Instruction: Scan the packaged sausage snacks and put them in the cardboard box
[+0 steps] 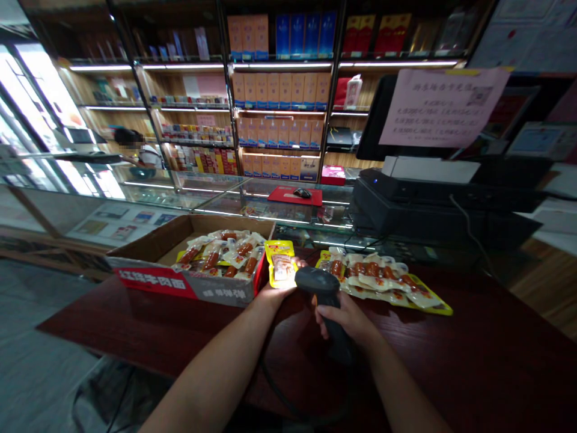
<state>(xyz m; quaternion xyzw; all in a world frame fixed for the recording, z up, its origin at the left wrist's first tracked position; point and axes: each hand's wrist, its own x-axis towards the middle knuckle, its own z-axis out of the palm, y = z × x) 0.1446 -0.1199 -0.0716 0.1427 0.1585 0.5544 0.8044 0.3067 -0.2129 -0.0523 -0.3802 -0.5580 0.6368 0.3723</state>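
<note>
My left hand [282, 290] holds up a yellow snack packet [282, 264] with a see-through front, beside the box's right side. Bright light from the scanner falls on the packet. In my right hand [349, 316] is a black handheld barcode scanner [322, 285], its head pointed at the packet and its cable hanging below. To the left, an open cardboard box [157, 285] contains several clear-and-white packets of sausages [211, 258]. More sausage packets [374, 270] lie piled on yellow packaging to the right of the scanner.
Everything near me stands on a dark red wooden table [180, 337]. Behind it runs a glass counter [216, 201] with a mouse [302, 193] on a red mat. A black printer or register [406, 204] and a monitor with a pink sign [442, 108] stand right. A person [148, 157] is far left.
</note>
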